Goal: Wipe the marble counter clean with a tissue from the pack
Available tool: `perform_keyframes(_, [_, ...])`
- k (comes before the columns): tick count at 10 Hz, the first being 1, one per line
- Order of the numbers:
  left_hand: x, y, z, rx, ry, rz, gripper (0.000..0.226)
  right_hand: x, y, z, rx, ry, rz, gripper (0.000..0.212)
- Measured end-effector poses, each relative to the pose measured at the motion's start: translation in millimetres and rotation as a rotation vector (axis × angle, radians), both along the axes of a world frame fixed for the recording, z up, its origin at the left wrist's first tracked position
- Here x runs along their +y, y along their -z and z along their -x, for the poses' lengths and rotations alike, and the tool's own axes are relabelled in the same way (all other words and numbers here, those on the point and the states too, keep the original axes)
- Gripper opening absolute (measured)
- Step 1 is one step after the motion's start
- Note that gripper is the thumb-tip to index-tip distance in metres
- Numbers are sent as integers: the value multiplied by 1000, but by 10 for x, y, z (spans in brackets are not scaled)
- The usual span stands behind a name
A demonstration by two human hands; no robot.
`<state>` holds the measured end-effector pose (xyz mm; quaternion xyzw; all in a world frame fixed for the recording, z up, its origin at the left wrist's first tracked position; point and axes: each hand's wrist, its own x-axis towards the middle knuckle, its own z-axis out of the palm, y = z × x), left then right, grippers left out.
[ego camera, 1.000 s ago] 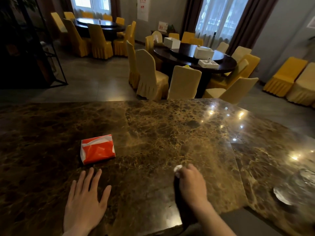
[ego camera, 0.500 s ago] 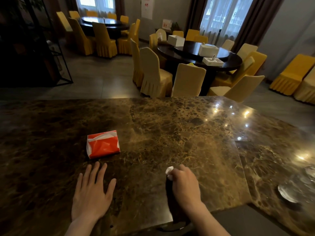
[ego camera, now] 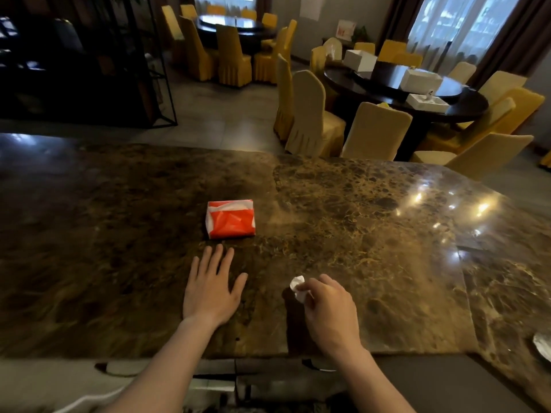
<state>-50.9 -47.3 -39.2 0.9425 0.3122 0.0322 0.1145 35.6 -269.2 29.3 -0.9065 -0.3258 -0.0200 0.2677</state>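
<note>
A brown marble counter [ego camera: 357,234] fills the middle of the view. On it lies a red and white tissue pack [ego camera: 230,218], a little left of centre. My left hand [ego camera: 212,289] rests flat on the marble just in front of the pack, fingers spread, holding nothing. To its right, my right hand [ego camera: 329,311] is closed on a crumpled white tissue [ego camera: 297,286], which pokes out beside the thumb and sits on or just above the counter near its front edge.
A glass dish [ego camera: 543,347] sits at the counter's right end. Beyond the counter are round dark dining tables [ego camera: 417,93] with yellow-covered chairs [ego camera: 375,132], and a black metal shelf frame [ego camera: 155,70] at the left. A lower ledge [ego camera: 268,380] runs below the counter's near edge.
My right hand with the tissue has slid left along the counter's front, ending closer to my left hand. The view has swung right, so pack and hands sit nearer the centre.
</note>
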Motion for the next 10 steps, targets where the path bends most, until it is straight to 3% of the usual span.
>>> perform_keyframes(4, [61, 46, 246, -58, 13, 3, 73, -69, 104, 918, 317, -414, -29, 28])
perform_keyframes(8, [34, 38, 294, -42, 11, 19, 73, -41, 1032, 1423, 532, -472, 450, 30])
perform_keyframes(9, [35, 16, 280, -49, 13, 17, 73, 18, 1083, 1425, 594, -512, 591, 44])
perform_keyframes(10, [36, 31, 285, -64, 20, 1, 73, 57, 1021, 1359, 601, -539, 573, 49])
